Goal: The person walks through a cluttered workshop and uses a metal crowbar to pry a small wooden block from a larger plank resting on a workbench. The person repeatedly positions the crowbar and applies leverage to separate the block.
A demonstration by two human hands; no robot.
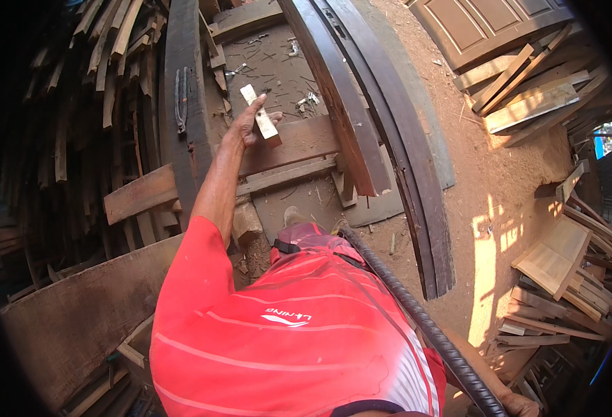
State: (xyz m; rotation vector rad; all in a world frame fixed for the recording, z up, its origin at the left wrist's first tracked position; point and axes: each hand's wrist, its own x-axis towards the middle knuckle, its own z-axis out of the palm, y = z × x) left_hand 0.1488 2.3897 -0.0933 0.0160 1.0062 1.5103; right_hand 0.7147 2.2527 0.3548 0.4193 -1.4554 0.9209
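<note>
In my left hand (247, 125), stretched out ahead over a wooden frame, is a short wood block (261, 117). Thumb and fingers close round it; its top face is pale and marked, its near end reddish. A long ribbed metal bar (417, 306) slants across my right side, from near my feet to the lower right corner. My right hand (520, 404) is at the bar's near end, curled against it, though the picture's edge cuts off part of the fingers. Below the block is a flat brown crosspiece (299, 144).
Long dark beams (344, 104) run away on the right of the frame, and a dark plank (186, 90) on its left carries a metal tool (181, 101). Stacked timber (111, 69) fills the left. Wood offcuts (552, 254) and a panelled door (479, 28) lie right. Nails litter the board ahead.
</note>
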